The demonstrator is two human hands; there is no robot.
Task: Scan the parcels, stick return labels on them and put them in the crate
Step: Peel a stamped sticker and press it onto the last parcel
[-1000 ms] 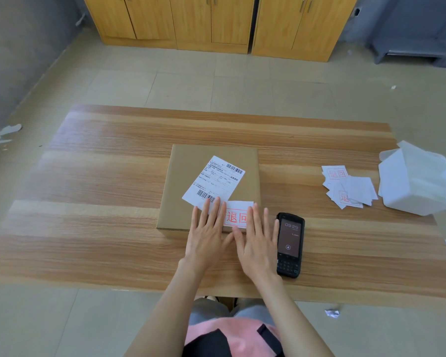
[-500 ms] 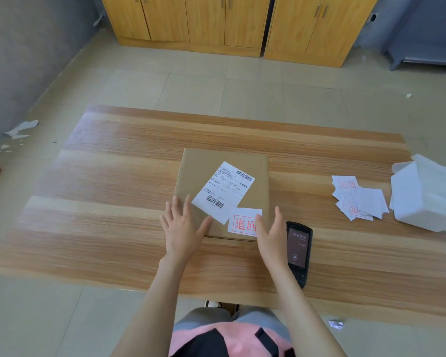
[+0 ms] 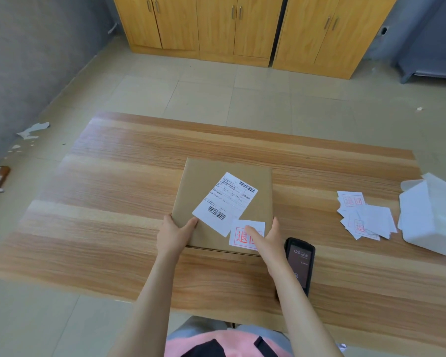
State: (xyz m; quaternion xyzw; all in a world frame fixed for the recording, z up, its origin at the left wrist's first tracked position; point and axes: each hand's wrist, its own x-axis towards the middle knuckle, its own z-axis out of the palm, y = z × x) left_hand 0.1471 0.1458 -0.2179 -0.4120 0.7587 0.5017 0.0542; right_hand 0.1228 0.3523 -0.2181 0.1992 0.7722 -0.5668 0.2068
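Since the return label (image 3: 238, 239) already lies stuck on the parcel (image 3: 204, 181): the step in hand looks to be the pick-up, with scanning and sticking judged done for this one.
Parcel: a flat brown carton lying on the table (image 3: 113, 189), its shipping label (image 3: 225, 202) askew on top and the return label at its near right corner.
Left hand (image 3: 174, 234): clasps the parcel's near left corner, thumb on top, fingers wrapped round the left edge and mostly hidden.
Right hand (image 3: 268, 240): clasps the parcel's near right corner, thumb laid across the return label, fingers along the right edge.
Scanner (image 3: 300, 264): just beside the parcel's near right corner, partly behind the right forearm, screen lit.
Loose labels (image 3: 366, 217): well to the right of the parcel, with a white carton (image 3: 433, 215) beyond them.
Crate: not in view, so its bearing from the parcel cannot be told.
Next move: probably a level two-handed lift clear of the scanner, then a turn to find the crate. The thin carton should carry easily if both corners are held evenly.
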